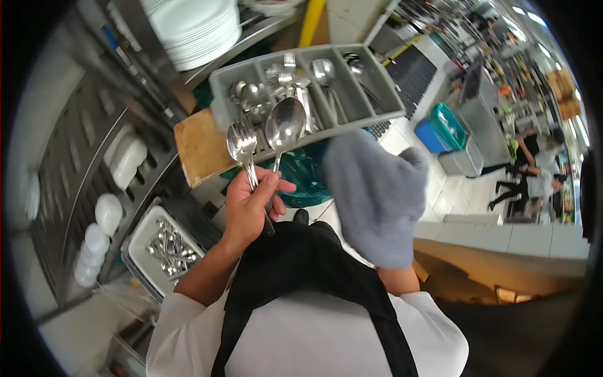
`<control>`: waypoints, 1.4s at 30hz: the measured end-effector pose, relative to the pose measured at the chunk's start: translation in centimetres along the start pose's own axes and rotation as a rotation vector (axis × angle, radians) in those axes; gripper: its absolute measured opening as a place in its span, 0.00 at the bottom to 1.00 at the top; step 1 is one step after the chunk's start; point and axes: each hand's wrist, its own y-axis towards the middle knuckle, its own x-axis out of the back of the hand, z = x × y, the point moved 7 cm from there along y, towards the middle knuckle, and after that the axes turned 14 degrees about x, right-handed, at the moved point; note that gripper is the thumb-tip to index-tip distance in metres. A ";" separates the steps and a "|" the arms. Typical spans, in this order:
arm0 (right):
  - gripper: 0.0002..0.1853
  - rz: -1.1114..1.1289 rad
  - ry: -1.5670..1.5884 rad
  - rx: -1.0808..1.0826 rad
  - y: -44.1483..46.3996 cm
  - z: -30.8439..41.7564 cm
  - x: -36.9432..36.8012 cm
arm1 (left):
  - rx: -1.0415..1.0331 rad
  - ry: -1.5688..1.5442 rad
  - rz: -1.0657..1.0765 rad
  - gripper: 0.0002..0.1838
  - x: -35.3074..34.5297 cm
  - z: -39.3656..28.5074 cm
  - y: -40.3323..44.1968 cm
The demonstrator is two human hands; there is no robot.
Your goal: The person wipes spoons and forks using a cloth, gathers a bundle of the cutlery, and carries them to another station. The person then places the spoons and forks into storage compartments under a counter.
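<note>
My left hand (251,204) is closed round the handles of several pieces of metal cutlery. Among them are a large spoon (287,122), tilted to the right, and a smaller spoon (241,142) overlapping a fork (244,119). On the right, a grey cloth (377,198) covers my right hand like a mitt, hiding its fingers; only the wrist (402,281) shows below it. Just beyond the held cutlery stands a grey cutlery tray (370,117) with several compartments, containing forks and spoons.
A wooden board (200,147) lies beside the tray's left end. White plates (201,31) are stacked behind it. Lower left, a white tub (139,251) holds loose cutlery. Below the tray is a green bag-lined bin (304,176). Other people (537,182) are at the far right.
</note>
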 end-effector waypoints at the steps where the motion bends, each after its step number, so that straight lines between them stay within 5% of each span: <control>1: 0.09 0.000 0.098 -0.030 -1.3 -0.6 -1.2 | 0.013 0.021 0.034 0.10 -1.2 0.3 0.2; 4: 0.14 0.003 0.408 -0.090 -4.2 -1.4 -4.9 | 0.022 0.157 0.126 0.09 -4.4 1.5 0.4; 9: 0.23 -0.014 -0.049 0.158 -3.3 -0.5 -0.3 | 0.148 0.318 0.144 0.08 -5.6 1.8 0.2; 18: 0.18 0.186 0.061 0.255 0.0 -4.8 -1.3 | 0.186 0.870 0.139 0.08 -2.9 -2.9 -0.9; 29: 0.11 0.047 0.109 0.111 -1.2 -3.5 -2.1 | 0.046 0.361 0.047 0.05 -7.0 1.2 -0.3; 36: 0.10 0.098 0.651 0.026 -2.8 -1.8 -2.9 | 0.037 0.388 -0.022 0.11 -7.1 1.8 0.9; 42: 0.16 -0.017 0.136 -0.141 -2.5 -5.1 -0.9 | 0.055 0.274 0.075 0.15 -7.5 4.3 0.4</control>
